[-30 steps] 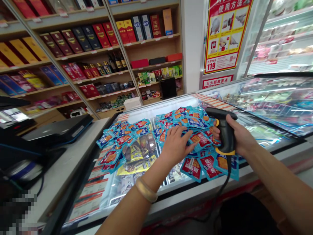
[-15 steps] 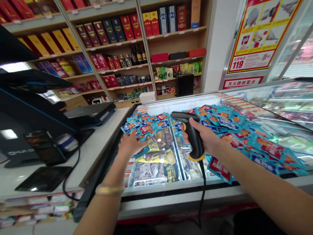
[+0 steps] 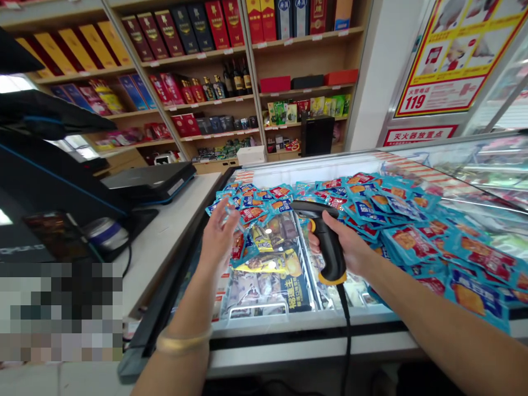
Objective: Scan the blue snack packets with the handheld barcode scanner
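Observation:
My right hand [image 3: 346, 239] is wrapped round the grip of a black and yellow barcode scanner [image 3: 328, 242], its cord hanging down over the freezer's front edge. The scanner's head points left, above the glass. My left hand [image 3: 218, 234], slightly blurred, has its fingers apart beside the smaller pile of blue snack packets [image 3: 251, 213], with nothing visible in it. A gold bracelet [image 3: 183, 342] circles that wrist. To the right of the scanner spreads a larger heap of blue and red snack packets [image 3: 412, 242].
Beneath the packets is a glass-topped freezer [image 3: 264, 338] with bagged goods showing through. A white counter [image 3: 165, 236] on the left carries a dark checkout machine [image 3: 53, 187] and a flat black device [image 3: 152, 181]. Shelves of boxes and bottles [image 3: 190, 88] stand behind. A poster [image 3: 441, 71] hangs at right.
My left hand has turned and lifted its fingers slightly beside the packets. The scanner stays in my right hand. The whole view has shifted a little.

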Tool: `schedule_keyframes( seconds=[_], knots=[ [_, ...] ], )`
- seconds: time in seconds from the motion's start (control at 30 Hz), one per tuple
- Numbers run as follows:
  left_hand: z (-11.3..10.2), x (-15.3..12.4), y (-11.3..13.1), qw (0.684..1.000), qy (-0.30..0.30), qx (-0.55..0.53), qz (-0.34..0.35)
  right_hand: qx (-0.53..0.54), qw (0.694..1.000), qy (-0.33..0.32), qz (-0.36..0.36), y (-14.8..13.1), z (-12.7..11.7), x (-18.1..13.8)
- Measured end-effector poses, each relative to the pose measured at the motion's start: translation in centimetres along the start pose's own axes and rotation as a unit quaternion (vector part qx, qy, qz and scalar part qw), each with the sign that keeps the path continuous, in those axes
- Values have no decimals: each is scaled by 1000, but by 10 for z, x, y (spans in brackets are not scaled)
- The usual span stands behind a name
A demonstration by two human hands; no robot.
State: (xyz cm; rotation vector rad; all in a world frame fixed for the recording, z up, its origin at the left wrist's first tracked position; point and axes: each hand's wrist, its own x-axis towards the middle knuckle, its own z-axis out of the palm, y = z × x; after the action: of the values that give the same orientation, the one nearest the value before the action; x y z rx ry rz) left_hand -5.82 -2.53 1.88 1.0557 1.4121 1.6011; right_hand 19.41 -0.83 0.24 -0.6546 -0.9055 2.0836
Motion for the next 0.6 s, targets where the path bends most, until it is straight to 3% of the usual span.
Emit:
schedule_keyframes(
  seconds=[0.1, 0.2, 0.37, 0.6],
  knots=[
    [8, -8, 4, 971, -96, -184, -118, -6, 1000, -1, 11, 2, 1, -2],
    [10, -11, 3, 938, -147, -266, -165, -13, 1000, -9, 21, 5, 2, -3],
    [10, -13, 0, 926, -181, -282, -175, -41, 999, -22, 26, 9, 5, -6],
    [2, -15, -6, 900, -300, -264, -176, -62, 997, -28, 28, 12, 4, -7]
  ],
)
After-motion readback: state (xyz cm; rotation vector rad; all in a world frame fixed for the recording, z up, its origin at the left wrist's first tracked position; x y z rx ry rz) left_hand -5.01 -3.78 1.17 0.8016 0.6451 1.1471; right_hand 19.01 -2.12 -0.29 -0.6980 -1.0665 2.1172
